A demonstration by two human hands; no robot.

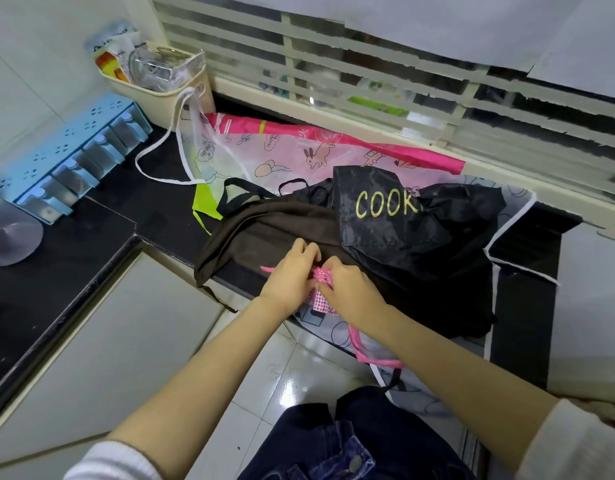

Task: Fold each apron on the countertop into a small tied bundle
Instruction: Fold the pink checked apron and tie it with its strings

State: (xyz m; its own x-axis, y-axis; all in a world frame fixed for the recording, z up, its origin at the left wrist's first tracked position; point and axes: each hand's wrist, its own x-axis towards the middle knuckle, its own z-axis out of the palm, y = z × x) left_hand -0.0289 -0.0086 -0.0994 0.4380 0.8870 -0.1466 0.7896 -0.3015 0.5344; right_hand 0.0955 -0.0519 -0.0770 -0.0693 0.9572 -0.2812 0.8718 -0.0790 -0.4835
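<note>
Between both hands (320, 277), pink checked apron (320, 299) pinched.

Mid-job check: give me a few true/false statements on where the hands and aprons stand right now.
1. The left hand and the right hand both pinch the pink checked bundle. True.
2. The black apron bears yellow letters reading COOK. True.
3. The brown apron is folded into a tied bundle. False: it lies loose and spread under the hands.
4. The blue spice rack stands to the right of the aprons. False: it stands to their left.
5. The cream basket sits in the back corner by the window. True.
</note>
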